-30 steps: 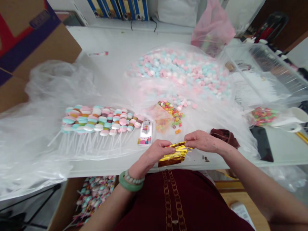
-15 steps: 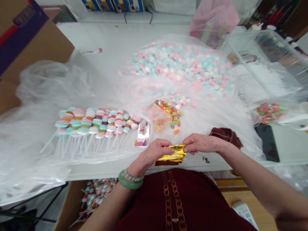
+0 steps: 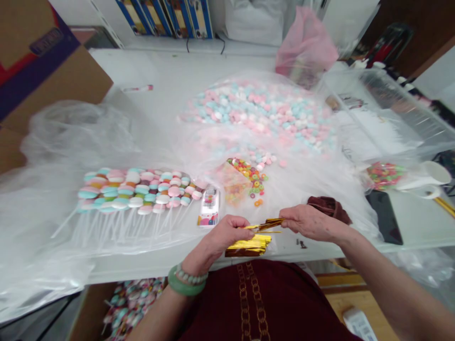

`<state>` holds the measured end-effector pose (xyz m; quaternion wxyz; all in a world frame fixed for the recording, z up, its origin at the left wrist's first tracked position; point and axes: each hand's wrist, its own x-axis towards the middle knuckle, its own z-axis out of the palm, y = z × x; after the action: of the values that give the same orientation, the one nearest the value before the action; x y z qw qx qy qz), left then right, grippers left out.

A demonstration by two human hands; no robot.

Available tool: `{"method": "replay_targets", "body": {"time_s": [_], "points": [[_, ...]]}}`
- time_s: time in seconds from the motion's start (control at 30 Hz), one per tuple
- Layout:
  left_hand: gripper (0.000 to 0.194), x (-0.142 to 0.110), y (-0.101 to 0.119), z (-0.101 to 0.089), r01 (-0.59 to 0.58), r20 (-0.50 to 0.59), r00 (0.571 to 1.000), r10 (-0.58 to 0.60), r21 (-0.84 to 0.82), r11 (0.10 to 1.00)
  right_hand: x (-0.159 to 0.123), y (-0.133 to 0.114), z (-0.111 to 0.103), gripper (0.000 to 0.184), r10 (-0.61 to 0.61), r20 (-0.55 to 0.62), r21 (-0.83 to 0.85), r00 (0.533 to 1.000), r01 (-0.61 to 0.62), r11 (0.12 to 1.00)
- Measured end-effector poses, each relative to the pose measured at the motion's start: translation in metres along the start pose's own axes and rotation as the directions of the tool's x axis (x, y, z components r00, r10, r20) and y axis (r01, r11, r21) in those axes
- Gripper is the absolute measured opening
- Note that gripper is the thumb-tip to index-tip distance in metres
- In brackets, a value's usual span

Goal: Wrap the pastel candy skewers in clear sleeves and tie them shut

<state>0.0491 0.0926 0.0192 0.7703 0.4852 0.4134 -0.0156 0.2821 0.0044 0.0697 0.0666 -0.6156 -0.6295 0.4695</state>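
head view — left fingers (image 3: 243, 234), right fingers (image 3: 289, 217) pinching gold strips (image 3: 254, 243).

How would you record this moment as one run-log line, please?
left hand: holds gold strip bundle | right hand: pinches a few strips | nearby: sweets on sticks, brown cloth

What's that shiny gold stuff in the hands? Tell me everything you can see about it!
It's a bundle of thin gold strips, shiny like foil, with a brownish lower edge. The left hand holds it sideways by the near edge of the table; the right hand pinches darker strips reaching across from the left. Whether it touches the table is unclear.
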Motion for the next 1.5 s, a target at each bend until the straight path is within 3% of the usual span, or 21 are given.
{"method": "replay_targets", "body": {"time_s": [0.1,0.17,0.3,0.43,0.5,0.57,0.63,0.67,0.73,0.8,0.83,0.87,0.9,0.93,0.97,1.03,1.1,1.2,1.3,1.4,1.5], "points": [[0.029,0.004,0.007,0.003,-0.033,-0.087,0.996,0.021,-0.134,0.990,-0.025,0.021,-0.009,0.026,0.082,-0.120,0.234,0.989,-0.052,0.971],[0.030,0.012,0.018,0.011,-0.102,-0.130,0.989,0.072,-0.236,0.966,-0.040,0.036,-0.011,0.029,0.160,-0.212,0.459,0.964,-0.047,0.887],[0.031,0.040,0.043,0.042,-0.260,-0.140,0.964,0.226,-0.314,0.913,-0.058,0.060,-0.003,0.030,0.374,-0.445,0.731,0.814,0.089,0.677],[0.034,0.072,0.054,0.069,-0.294,-0.066,0.953,0.296,-0.446,0.845,-0.064,0.069,0.005,0.030,0.487,-0.561,0.787,0.669,0.248,0.565],[0.035,0.080,0.052,0.077,-0.252,-0.022,0.960,0.279,-0.506,0.825,-0.066,0.068,0.000,0.028,0.495,-0.659,0.735,0.566,0.342,0.586],[0.034,0.082,0.047,0.082,-0.225,0.023,0.961,0.277,-0.523,0.822,-0.064,0.065,-0.011,0.023,0.466,-0.780,0.618,0.418,0.397,0.678],[0.034,0.080,0.041,0.086,-0.211,0.081,0.954,0.289,-0.503,0.838,-0.057,0.057,-0.024,0.022,0.388,-0.871,0.477,0.301,0.329,0.815],[0.034,0.079,0.039,0.087,-0.209,0.102,0.951,0.292,-0.487,0.848,-0.051,0.052,-0.030,0.023,0.340,-0.895,0.412,0.289,0.242,0.878],[0.036,0.075,0.036,0.090,-0.204,0.113,0.952,0.285,-0.459,0.865,-0.033,0.037,-0.038,0.026,0.293,-0.877,0.304,0.381,-0.033,0.952],[0.035,0.071,0.034,0.091,-0.212,0.085,0.957,0.279,-0.452,0.866,-0.012,0.022,-0.036,0.020,0.245,-0.801,0.075,0.546,-0.314,0.946],[0.034,0.069,0.034,0.091,-0.220,0.068,0.958,0.279,-0.449,0.866,-0.004,0.016,-0.033,0.017,0.196,-0.737,-0.073,0.646,-0.365,0.928],[0.032,0.068,0.035,0.091,-0.229,0.057,0.958,0.282,-0.441,0.868,0.003,0.011,-0.030,0.017,0.168,-0.683,-0.177,0.711,-0.383,0.907],[0.030,0.066,0.035,0.090,-0.241,0.048,0.956,0.289,-0.429,0.871,0.007,0.010,-0.027,0.017,0.151,-0.652,-0.233,0.743,-0.386,0.893],[0.030,0.065,0.036,0.090,-0.252,0.041,0.955,0.294,-0.415,0.874,0.007,0.011,-0.024,0.018,0.150,-0.662,-0.231,0.734,-0.390,0.891],[0.030,0.064,0.037,0.089,-0.259,0.033,0.954,0.297,-0.405,0.877,0.004,0.014,-0.023,0.019,0.167,-0.707,-0.171,0.688,-0.395,0.903],[0.033,0.068,0.039,0.089,-0.280,0.008,0.952,0.306,-0.380,0.881,-0.008,0.026,-0.025,0.023,0.245,-0.818,0.066,0.520,-0.339,0.938],[0.034,0.077,0.042,0.091,-0.309,-0.033,0.949,0.315,-0.312,0.899,-0.023,0.041,-0.027,0.025,0.329,-0.863,0.291,0.383,-0.154,0.944],[0.028,0.103,0.048,0.098,-0.372,-0.082,0.928,0.364,-0.105,0.922,-0.041,0.063,-0.021,0.028,0.398,-0.878,0.433,0.265,0.085,0.897],[0.021,0.131,0.054,0.106,-0.453,-0.062,0.870,0.489,0.287,0.844,-0.048,0.079,-0.005,0.026,0.454,-0.858,0.497,0.241,0.165,0.852],[0.019,0.147,0.057,0.115,-0.443,-0.007,0.820,0.573,0.625,0.642,-0.050,0.083,0.010,0.027,0.493,-0.819,0.552,0.293,0.171,0.816],[0.017,0.150,0.058,0.123,-0.437,0.063,0.774,0.630,0.772,0.461,-0.048,0.074,0.017,0.028,0.504,-0.787,0.591,0.356,0.198,0.782]]}}
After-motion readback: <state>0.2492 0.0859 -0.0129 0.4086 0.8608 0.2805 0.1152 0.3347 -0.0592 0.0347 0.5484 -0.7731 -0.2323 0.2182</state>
